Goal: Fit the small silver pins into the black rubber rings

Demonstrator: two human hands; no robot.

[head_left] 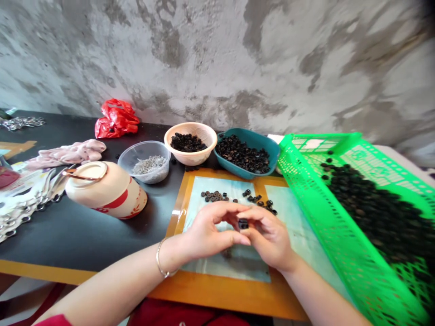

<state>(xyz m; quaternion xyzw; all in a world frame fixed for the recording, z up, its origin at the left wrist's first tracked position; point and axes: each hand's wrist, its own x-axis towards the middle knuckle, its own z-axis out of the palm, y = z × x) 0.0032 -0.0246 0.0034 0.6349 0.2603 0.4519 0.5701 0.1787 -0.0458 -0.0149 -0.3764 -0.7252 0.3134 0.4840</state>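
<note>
My left hand [213, 231] and my right hand [268, 235] meet above the pale blue taped sheet [207, 262]. Between their fingertips is a small black blocky part [243, 223]. Both hands are closed about it, thumbs toward me and index fingers on the far side. Fingers partly cover it, so its full shape does not show. Beyond my left hand, small dark round pieces with holes [214, 196] lie on the sheet. Loose black ring-like parts [267, 204] lie beyond my right hand.
A green basket [314, 231] of black pieces stands right. Behind are a teal basin [244, 171], a peach bowl [190, 157] and a clear bowl [159, 174] of small metal pins. A cream bottle [108, 190], metal strips [30, 203], pink gloves [73, 153] and a red bag [117, 118] are left.
</note>
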